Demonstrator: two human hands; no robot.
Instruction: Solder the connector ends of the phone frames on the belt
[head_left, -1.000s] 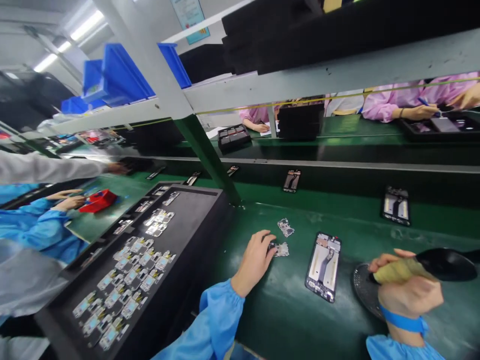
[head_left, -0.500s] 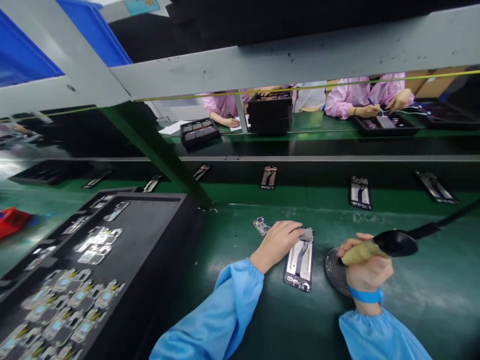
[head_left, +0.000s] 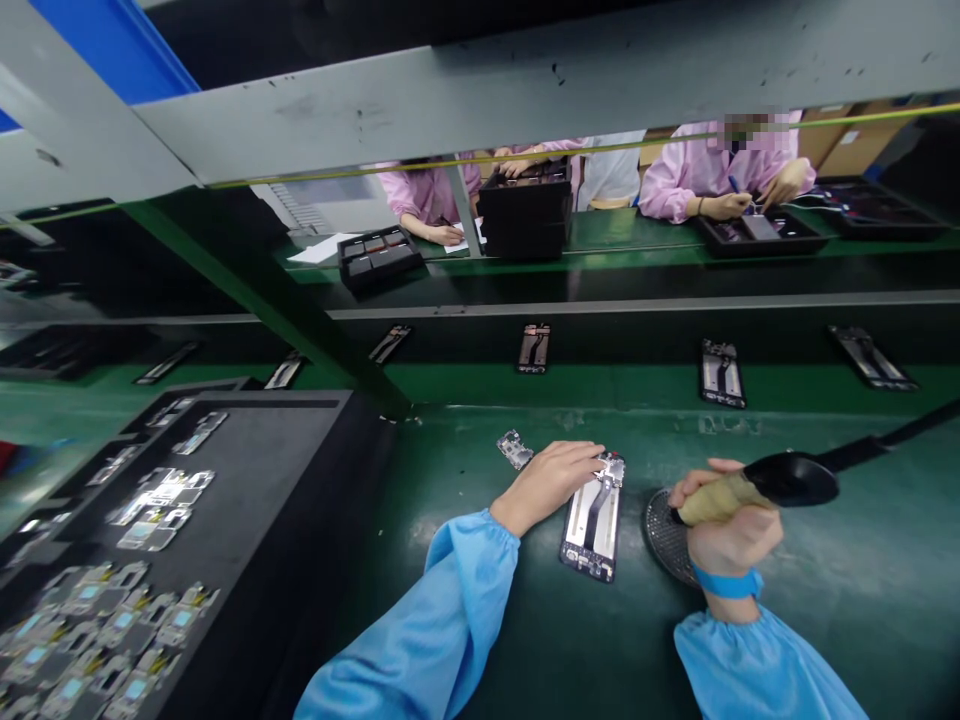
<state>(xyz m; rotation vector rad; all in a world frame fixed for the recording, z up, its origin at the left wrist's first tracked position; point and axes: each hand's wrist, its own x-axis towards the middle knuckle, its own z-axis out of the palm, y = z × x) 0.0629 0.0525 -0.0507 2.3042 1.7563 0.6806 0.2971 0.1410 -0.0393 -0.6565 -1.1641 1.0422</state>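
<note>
An opened phone [head_left: 590, 525] lies on the green bench, its pale inner plate and dark ribbon cable facing up. My left hand [head_left: 553, 480] is closed at its upper left edge, fingertips on the small circuit board [head_left: 613, 468] at that end; the thumb is hidden. A loose circuit board [head_left: 514, 449] lies just beyond the knuckles. My right hand [head_left: 731, 535] is wrapped around the tan handle of an electric screwdriver [head_left: 720, 500] with a black rear end and cord; its tip is hidden. Under that hand sits a round dish [head_left: 664, 540] with a dotted surface.
A dark tray [head_left: 255, 450] of circuit boards stands at left. Several opened phones [head_left: 533, 348] lie along the strip behind the bench. A green post [head_left: 285, 300] and a grey beam [head_left: 390, 110] cross the view. Co-workers in pink sleeves [head_left: 671, 180] work beyond.
The view has shifted slightly right. At the phone's top end, the circuit board shows more clearly beside my left fingertips. My right hand keeps its grip on the screwdriver over the dish.
</note>
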